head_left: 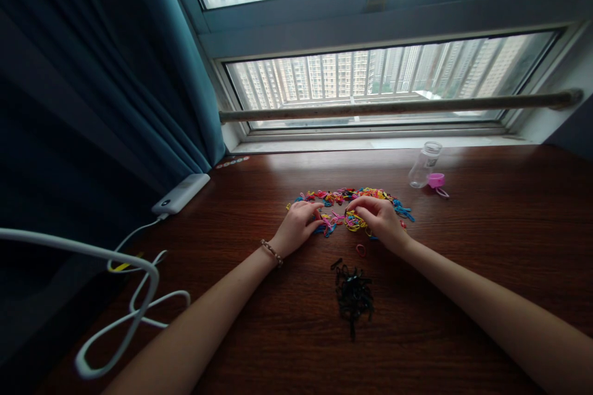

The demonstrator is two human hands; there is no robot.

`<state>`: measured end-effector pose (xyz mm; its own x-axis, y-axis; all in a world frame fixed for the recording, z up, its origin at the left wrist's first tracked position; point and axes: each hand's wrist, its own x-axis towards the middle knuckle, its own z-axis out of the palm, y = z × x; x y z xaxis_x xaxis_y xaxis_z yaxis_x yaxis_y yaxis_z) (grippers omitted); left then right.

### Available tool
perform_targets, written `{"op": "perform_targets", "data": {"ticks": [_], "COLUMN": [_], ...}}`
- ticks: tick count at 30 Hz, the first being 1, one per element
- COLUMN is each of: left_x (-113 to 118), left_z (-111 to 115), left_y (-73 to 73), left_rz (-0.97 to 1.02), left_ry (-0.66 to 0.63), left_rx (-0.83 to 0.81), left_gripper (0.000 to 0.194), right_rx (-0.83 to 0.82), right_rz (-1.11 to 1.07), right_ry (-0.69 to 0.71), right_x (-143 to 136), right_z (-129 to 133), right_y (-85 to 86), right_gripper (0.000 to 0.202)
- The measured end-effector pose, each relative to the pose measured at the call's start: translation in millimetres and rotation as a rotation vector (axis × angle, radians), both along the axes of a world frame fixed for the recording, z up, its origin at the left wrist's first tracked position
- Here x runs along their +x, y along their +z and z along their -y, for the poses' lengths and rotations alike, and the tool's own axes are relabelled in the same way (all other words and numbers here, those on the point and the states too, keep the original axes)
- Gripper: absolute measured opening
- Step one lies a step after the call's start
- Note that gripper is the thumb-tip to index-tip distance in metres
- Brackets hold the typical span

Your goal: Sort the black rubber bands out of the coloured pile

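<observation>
Across the wooden surface (278, 333), my left hand (299, 225) and right hand (380, 221), narrowly curled, seemingly pick through colourful elastic bands (354, 222), holding which I cannot tell, fine pinching needed next.

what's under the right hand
Around the right hand, yellow bands show by the thumb and blue bands poke out past its outer side. What lies directly beneath the palm is covered, so I can't tell.
</observation>
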<state>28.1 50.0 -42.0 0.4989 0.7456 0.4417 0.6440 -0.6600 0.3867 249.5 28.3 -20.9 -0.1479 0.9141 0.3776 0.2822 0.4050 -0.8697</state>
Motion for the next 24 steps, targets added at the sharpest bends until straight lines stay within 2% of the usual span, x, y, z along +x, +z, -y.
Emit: {"op": "perform_targets", "data": {"ticks": [4, 14, 19, 24], "left_x": [-1.6, -4.9, -7.5, -6.1], "left_z": [-1.4, -6.5, -8.5, -9.1], "left_y": [0.6, -2.2, -6.4, -6.5], "left_rz": [0.012, 0.143, 0.335, 0.541], "left_ry": [-0.02, 0.134, 0.258, 0.266], "left_rx": [-0.038, -0.06, -0.136, -0.289], "left_gripper": [0.008, 0.007, 0.016, 0.025], "right_rx": [-0.022, -0.039, -0.064, -0.106], "right_rz": [-0.03, -0.061, -0.082, -0.117], "right_ry": [-0.003, 0.007, 0.03, 0.145], "right_x": [-0.6, -3.3, -2.7, -7.1], "right_z": [1.3, 5.8, 7.0, 10.4], "right_y": [1.0, 6.5, 8.3, 7.0], "right_gripper": [0.018, 0.019, 0.018, 0.016]}}
